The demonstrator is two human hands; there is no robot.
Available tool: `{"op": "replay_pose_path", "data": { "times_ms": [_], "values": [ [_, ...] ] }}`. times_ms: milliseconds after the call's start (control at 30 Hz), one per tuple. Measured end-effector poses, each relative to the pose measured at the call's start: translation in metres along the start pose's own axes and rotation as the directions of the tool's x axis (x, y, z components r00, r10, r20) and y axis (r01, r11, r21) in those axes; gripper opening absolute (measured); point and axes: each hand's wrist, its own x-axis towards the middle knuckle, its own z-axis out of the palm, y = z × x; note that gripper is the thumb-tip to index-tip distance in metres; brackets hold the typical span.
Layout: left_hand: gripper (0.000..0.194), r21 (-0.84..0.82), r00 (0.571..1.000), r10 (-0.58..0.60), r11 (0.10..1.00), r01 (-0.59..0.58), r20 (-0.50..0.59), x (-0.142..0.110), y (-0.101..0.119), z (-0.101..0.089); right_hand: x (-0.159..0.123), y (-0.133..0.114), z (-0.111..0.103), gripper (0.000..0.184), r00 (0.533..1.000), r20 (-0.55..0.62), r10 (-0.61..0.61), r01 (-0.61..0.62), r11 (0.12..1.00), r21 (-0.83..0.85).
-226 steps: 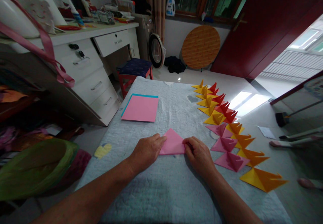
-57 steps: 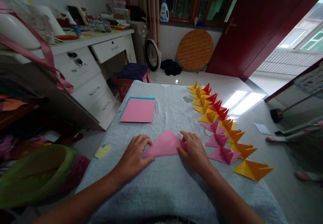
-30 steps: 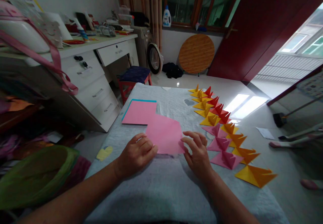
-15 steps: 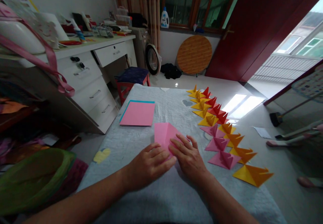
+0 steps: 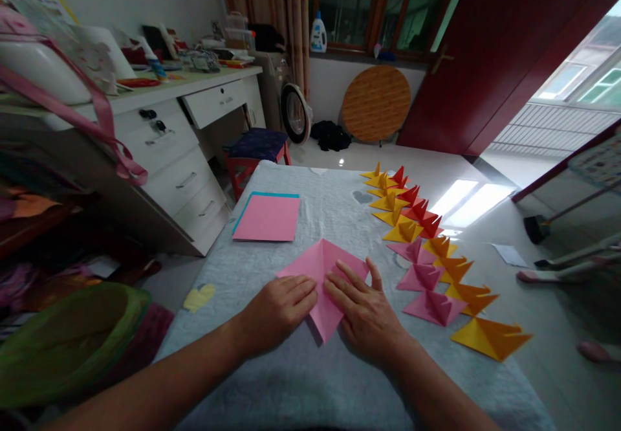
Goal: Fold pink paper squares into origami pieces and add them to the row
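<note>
A pink square of origami paper (image 5: pixel 326 321) lies unfolded in front of me, turned so that one corner points toward me. A crease runs down its middle from the far corner to the near one. My left hand (image 5: pixel 279 311) rests on its left half with the fingers laid flat, close to the crease. Pressing on the right half is my right hand (image 5: pixel 366 311), fingers stretched out and thumb side lower down. My fingers cover parts of the sheet. Beyond it, to the left, sits a stack of square paper (image 5: pixel 268 217), pink on top with a blue edge showing.
Folded paper birds stand in rows along the table's right side: yellow ones (image 5: pixel 402 229), red ones (image 5: pixel 429 224), pink ones (image 5: pixel 435 307) and orange-yellow ones (image 5: pixel 490 338). A pale blue quilted cloth (image 5: pixel 272 392) covers the table. A stool (image 5: pixel 257 145) stands behind it, a green-lined bin (image 5: pixel 72 347) at left.
The pink paper was a folded triangle, then got opened out into a full square and turned corner-on. My hands have moved from its edges onto its middle and now lie flat there.
</note>
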Motion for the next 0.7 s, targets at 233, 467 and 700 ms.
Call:
{"op": "replay_pose_path", "data": {
  "times_ms": [233, 467, 700],
  "values": [
    [0.023, -0.283, 0.954, -0.286, 0.911, 0.3, 0.092, -0.007, -0.005, 0.0, -0.002, 0.007, 0.009, 0.036, 0.997, 0.038, 0.061, -0.064, 0.994, 0.088],
    [0.027, -0.433, 0.789, -0.537, 0.661, 0.613, 0.298, 0.004, -0.001, -0.016, 0.005, 0.011, -0.002, 0.027, 0.971, -0.008, 0.238, -0.223, 0.92, 0.322],
    [0.015, -0.493, 0.711, -0.641, 0.536, 0.685, 0.29, 0.0, -0.001, -0.008, 0.007, 0.01, 0.002, 0.018, 0.897, 0.031, 0.44, -0.419, 0.828, 0.372]
  ]
}}
